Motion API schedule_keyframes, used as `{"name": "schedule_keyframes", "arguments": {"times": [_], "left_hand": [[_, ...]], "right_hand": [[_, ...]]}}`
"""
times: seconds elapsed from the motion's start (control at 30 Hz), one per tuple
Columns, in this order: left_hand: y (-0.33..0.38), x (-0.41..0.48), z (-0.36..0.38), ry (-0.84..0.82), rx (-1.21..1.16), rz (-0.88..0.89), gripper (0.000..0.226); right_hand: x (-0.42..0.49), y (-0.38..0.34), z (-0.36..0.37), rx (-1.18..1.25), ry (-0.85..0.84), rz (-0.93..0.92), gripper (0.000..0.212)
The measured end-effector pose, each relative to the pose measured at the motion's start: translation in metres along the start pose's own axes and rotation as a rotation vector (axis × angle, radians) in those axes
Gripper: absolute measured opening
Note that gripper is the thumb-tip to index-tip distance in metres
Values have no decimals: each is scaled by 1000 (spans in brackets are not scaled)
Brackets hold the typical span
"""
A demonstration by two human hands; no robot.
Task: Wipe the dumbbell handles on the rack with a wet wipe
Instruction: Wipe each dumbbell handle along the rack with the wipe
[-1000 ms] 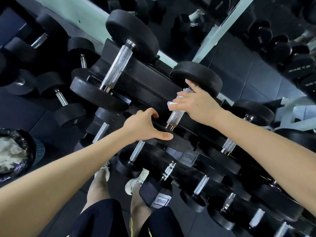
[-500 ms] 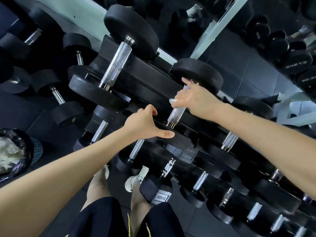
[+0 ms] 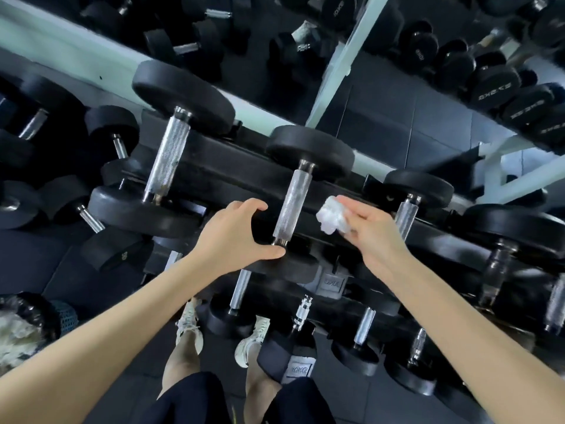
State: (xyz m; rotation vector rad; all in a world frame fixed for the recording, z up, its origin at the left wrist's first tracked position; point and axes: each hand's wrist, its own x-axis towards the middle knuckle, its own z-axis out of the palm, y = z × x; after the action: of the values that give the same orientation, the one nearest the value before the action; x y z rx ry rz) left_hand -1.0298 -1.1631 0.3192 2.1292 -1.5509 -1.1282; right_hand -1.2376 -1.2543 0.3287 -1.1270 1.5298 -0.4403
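A black dumbbell rack (image 3: 232, 175) runs across the view with several black dumbbells on it. The middle dumbbell's knurled steel handle (image 3: 290, 206) is bare. My left hand (image 3: 235, 234) grips that dumbbell's near black end plate (image 3: 293, 264), thumb along its edge. My right hand (image 3: 371, 232) hovers just right of the handle and pinches a crumpled white wet wipe (image 3: 331, 218), clear of the metal. A larger dumbbell's handle (image 3: 169, 157) lies to the left, a smaller one's handle (image 3: 405, 217) to the right, partly behind my right hand.
Lower rack tiers hold several smaller dumbbells (image 3: 363, 328). A mirror (image 3: 428, 71) behind the rack reflects more weights. A bin lined with a black bag (image 3: 27, 325) stands at the lower left. My shoes (image 3: 189, 325) stand on the dark floor close to the rack.
My right hand has come off the middle handle and drawn back to the right with the wipe. My left hand has stayed on the end plate.
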Motion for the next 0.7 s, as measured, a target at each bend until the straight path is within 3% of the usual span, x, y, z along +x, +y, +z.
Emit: {"name": "schedule_keyframes", "arguments": {"times": [0.07, 0.13, 0.2, 0.23, 0.33, 0.43, 0.6, 0.7], "left_hand": [[8, 6, -6, 118, 10, 113, 67], [16, 14, -15, 349, 27, 209, 54], [33, 25, -29, 525, 1, 192, 52], [44, 32, -37, 538, -24, 144, 57], [78, 66, -54, 320, 49, 6, 74], [93, 95, -59, 117, 162, 42, 69], [79, 110, -59, 32, 75, 41, 67], [77, 112, -59, 29, -49, 30, 63]], "right_hand": [[21, 6, 9, 206, -24, 189, 43], [36, 9, 22, 419, -64, 271, 47], [43, 7, 32, 515, -114, 271, 44], [44, 6, 35, 536, -128, 260, 43], [46, 10, 39, 634, -166, 270, 42], [50, 15, 42, 568, -273, 252, 32], [53, 12, 53, 543, -409, 243, 33], [54, 12, 59, 570, -381, 225, 26]]}}
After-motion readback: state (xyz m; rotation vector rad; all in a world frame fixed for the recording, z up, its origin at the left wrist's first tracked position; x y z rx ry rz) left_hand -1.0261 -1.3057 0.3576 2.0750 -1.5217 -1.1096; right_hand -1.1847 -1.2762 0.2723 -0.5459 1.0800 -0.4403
